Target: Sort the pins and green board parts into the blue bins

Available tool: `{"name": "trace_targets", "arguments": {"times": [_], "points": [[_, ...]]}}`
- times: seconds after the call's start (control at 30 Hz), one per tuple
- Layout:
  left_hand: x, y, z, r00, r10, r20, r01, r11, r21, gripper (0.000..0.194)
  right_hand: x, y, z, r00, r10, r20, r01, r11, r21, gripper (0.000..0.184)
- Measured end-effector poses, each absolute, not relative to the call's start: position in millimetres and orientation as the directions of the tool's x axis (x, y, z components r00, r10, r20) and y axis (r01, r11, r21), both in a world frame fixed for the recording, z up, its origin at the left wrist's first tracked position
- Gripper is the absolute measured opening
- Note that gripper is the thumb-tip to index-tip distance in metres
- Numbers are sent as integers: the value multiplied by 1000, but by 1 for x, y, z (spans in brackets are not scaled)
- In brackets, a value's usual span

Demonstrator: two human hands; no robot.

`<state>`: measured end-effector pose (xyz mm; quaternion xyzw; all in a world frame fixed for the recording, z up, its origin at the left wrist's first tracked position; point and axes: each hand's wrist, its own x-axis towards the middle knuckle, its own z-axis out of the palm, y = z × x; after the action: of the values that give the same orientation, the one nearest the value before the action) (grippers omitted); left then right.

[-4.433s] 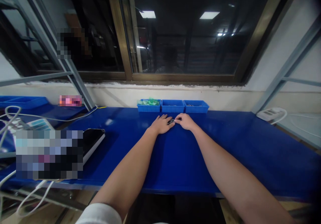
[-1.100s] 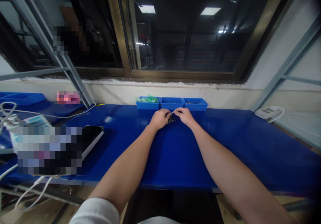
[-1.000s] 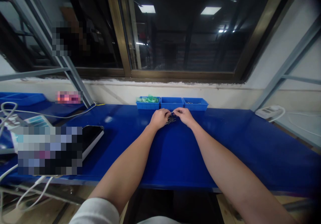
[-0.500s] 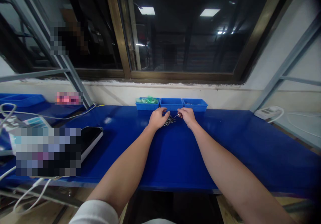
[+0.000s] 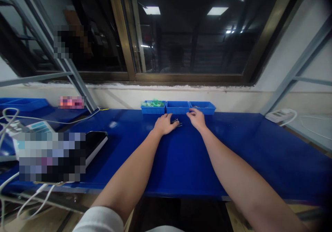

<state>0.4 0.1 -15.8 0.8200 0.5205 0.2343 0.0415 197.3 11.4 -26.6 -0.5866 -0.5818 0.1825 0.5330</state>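
Note:
Several thin, dark and silvery metal pieces (image 5: pixel 177 122) lie in a small heap on the blue table. My left hand (image 5: pixel 164 124) rests at the heap's left side, fingers spread and thumb over part of it; it is open. To the right, my right hand (image 5: pixel 197 119) hovers just in front of the blue bins, fingers loosely bent and apart, with nothing visible in them. Behind the hands stand a middle blue bin (image 5: pixel 178 111), whose contents I cannot make out, and a right blue bin (image 5: pixel 209 110) with small metal bits inside.
A left blue bin (image 5: pixel 153 111) holds green and white packets. On the table's left stands a dark-topped device (image 5: pixel 97 138) beside blurred-out items and white cables (image 5: pixel 46 204). A white power strip (image 5: pixel 281 116) lies at the far right. Grey metal posts (image 5: pixel 80 90) rise at the sides.
My right hand held a thin metal piece half a second ago; it has moved right and back toward the bins, and the piece no longer shows. My left hand has flattened beside the heap.

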Motion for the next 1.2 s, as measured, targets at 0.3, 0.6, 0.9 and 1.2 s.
{"name": "trace_targets", "arguments": {"times": [0.3, 0.6, 0.9, 1.2], "points": [[7, -1, -22, 481, 873, 79, 842, -486, 233, 69, 179, 9, -29, -159, 923, 350, 801, 328, -501, 23], [5, 1, -22, 514, 851, 104, 825, -524, 212, 60, 175, 11, -29, -185, 927, 326, 830, 325, -453, 15], [5, 3, -24, 506, 857, 97, 829, -514, 221, 57, 172, 6, -27, -219, 935, 279, 897, 306, -319, 23], [6, 2, -22, 515, 821, 246, 801, -563, 205, 53, 171, 3, -23, -212, 944, 253, 911, 285, -299, 29]]}}
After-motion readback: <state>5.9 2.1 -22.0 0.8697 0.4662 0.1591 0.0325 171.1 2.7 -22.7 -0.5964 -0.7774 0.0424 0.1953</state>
